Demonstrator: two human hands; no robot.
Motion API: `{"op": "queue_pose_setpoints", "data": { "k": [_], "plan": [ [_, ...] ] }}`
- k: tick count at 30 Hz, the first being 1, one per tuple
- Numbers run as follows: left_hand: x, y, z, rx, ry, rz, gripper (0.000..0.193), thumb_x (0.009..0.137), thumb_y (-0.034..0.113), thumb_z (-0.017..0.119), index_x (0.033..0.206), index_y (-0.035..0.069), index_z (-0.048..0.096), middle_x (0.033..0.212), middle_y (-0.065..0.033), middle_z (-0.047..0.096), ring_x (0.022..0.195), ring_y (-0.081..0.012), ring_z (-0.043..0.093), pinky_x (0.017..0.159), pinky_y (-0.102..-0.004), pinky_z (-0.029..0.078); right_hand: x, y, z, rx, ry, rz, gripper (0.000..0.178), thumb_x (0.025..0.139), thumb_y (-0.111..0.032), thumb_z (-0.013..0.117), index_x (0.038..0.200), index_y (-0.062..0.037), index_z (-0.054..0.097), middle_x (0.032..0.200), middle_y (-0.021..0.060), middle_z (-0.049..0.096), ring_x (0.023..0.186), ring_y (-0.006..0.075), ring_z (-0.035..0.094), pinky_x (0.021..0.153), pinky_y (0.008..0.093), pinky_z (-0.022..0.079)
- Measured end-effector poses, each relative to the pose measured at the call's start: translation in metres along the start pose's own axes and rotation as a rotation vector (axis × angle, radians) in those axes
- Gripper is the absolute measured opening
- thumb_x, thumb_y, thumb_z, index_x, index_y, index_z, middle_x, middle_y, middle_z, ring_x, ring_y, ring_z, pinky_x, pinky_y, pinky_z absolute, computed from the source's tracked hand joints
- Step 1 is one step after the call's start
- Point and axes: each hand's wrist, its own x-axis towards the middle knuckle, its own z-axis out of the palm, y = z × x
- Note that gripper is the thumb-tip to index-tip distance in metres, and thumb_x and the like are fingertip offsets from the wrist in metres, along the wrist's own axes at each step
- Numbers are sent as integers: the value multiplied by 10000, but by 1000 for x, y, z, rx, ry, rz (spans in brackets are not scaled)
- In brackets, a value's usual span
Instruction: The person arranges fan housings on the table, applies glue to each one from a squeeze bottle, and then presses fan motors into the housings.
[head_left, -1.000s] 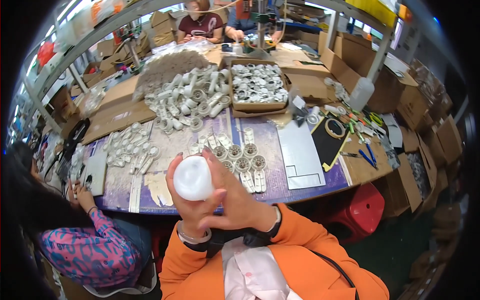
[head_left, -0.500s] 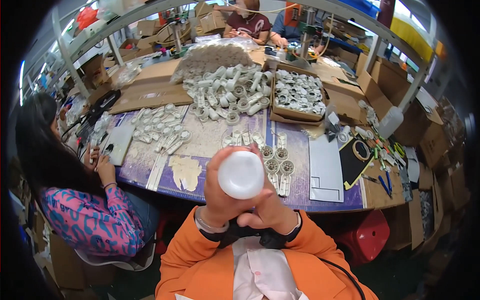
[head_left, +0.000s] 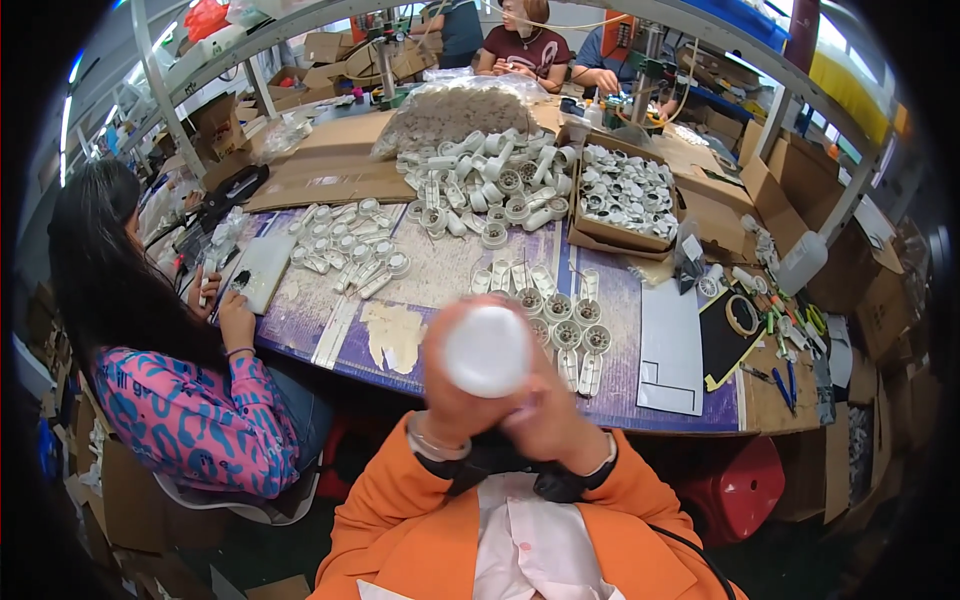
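My left hand (head_left: pixel 447 398) is wrapped round a white round-headed plastic housing (head_left: pixel 487 352), held up in front of my chest with its smooth round face toward me. Against its lower right side is my right hand (head_left: pixel 556 420), its fingers curled and blurred; what they grip is hidden. Just beyond my hands, open housing halves (head_left: pixel 563 334) with round heads and long handles lie in rows on the purple worn tabletop (head_left: pixel 470 245). Farther back rises a heap of similar white housings (head_left: pixel 500 185). Another group of white housings (head_left: pixel 345 245) lies to the left.
A cardboard box (head_left: pixel 612 240) of small white parts stands at the back right. Right of the rows lie a white sheet (head_left: pixel 670 350), a tape roll (head_left: pixel 742 314) and blue-handled pliers (head_left: pixel 785 388). A co-worker (head_left: pixel 190 410) sits at left; a red stool (head_left: pixel 745 490) stands at right.
The view has shifted, so the table appears farther right and lower. The housing stays in my left hand; my right hand has become blurred, its fingers more curled in beside it.
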Motion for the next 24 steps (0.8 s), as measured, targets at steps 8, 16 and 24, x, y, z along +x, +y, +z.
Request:
{"op": "queue_pose_setpoints", "data": {
  "k": [8, 16, 24],
  "plan": [
    [33, -18, -40, -446, 330, -211, 877, 693, 240, 814, 1357, 48, 274, 1210, -188, 505, 1095, -283, 525, 910, -404, 453, -3, 17, -46, -113, 519, -2, 699, 975, -480, 256, 1429, 46, 172, 1498, 182, 201, 1381, 323, 215, 1114, 421, 174],
    [12, -12, 11, -289, 426, -150, 786, 739, 105, 756, 1362, 55, 279, 1220, -174, 509, 1088, -255, 531, 895, -375, 473, -7, 28, -18, -302, 584, -112, 572, 979, -316, 315, 1418, 34, 202, 1459, 227, 236, 1361, 319, 250, 1099, 455, 187],
    [39, -10, -9, -614, 172, -512, 679, 791, 153, 731, 1322, 56, 319, 1184, -149, 522, 1077, -222, 538, 865, -335, 494, 4, 17, -42, 132, 430, 129, 469, 994, -286, 334, 1297, 65, 402, 1260, 180, 505, 1189, 262, 483, 1018, 360, 349]
  ]
}}
